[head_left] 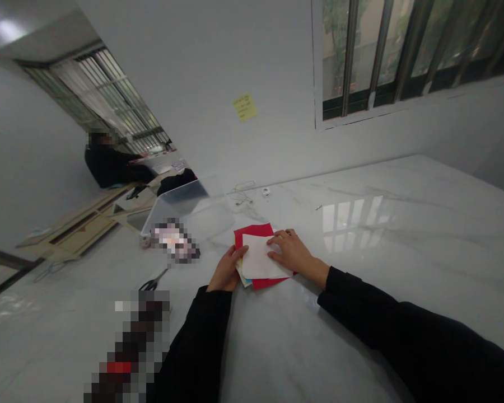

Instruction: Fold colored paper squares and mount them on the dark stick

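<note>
Around six o'clock are two hands (pixel 294 252) and one white sheet (pixel 258 258). Eight shows one pair of scissors (pixel 155 280); twelve, one yellow note (pixel 245 107).

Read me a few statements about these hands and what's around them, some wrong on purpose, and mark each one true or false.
1. The left hand holds the left edge of the paper stack. True.
2. The top sheet is red. False: it is white, and red paper shows beneath it.
3. The right hand has its fingers on the top sheet. True.
4. The scissors are in the right hand. False: they lie on the table, to the left of the left hand.
5. A yellow note is stuck to the wall. True.
</note>
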### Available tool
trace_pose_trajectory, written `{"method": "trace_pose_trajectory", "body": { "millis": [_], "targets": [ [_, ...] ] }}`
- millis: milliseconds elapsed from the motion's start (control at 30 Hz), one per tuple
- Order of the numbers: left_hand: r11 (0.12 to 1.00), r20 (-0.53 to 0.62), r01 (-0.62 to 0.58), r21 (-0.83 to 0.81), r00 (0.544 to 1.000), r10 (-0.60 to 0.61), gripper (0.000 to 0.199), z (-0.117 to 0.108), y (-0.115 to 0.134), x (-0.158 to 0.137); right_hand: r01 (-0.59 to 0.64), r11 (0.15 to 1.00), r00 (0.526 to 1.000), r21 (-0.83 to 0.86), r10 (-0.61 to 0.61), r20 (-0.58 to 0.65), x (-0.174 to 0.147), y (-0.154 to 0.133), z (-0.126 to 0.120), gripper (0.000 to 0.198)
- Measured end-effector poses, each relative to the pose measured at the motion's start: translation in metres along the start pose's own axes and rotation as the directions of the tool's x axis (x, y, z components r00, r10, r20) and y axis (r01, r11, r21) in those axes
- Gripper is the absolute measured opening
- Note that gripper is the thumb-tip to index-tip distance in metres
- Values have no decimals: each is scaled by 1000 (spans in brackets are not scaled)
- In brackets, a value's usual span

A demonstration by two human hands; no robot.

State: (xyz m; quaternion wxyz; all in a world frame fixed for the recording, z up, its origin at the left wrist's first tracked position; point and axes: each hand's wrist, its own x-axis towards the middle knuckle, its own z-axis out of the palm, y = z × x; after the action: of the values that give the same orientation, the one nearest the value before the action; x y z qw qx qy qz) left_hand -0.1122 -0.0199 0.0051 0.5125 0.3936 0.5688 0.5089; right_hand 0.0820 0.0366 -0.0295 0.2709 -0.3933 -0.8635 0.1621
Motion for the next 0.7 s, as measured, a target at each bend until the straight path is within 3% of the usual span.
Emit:
{"method": "trace_pose_trajectory", "body": {
  "millis": [100,200,300,333,400,467,533,600,700],
  "targets": [
    [1000,-57,12,28,998,-10,53,1,0,3,-4,995,1000,97,5,-12,0,0,4,43],
    [992,-169,-60,109,983,78,51,-7,7,0,-91,963,990,254,114,-78,6,2,-2,70],
    [978,-148,-197,67,967,205,62,-11,26,-7,-168,818,957,550,270,-109,14,2,-23,95],
    [973,-123,-228,36,965,231,66,-8,33,-9,-164,727,962,667,268,-56,17,1,-32,93],
    [961,-64,-275,-6,959,274,71,4,46,-10,-122,540,991,832,105,77,19,-2,-50,68],
    [955,-16,-295,15,955,295,75,23,54,-6,-114,429,993,896,46,105,18,-3,-66,51],
    [944,16,-328,34,945,327,78,45,57,1,-121,385,985,915,161,63,13,4,-82,46],
    [934,129,-356,-35,925,358,78,66,54,9,-134,378,961,916,276,27,2,24,-100,43],
    [916,273,-398,-42,878,394,71,86,39,17,-160,386,874,908,483,-51,-30,80,-137,45]
  ]
}}
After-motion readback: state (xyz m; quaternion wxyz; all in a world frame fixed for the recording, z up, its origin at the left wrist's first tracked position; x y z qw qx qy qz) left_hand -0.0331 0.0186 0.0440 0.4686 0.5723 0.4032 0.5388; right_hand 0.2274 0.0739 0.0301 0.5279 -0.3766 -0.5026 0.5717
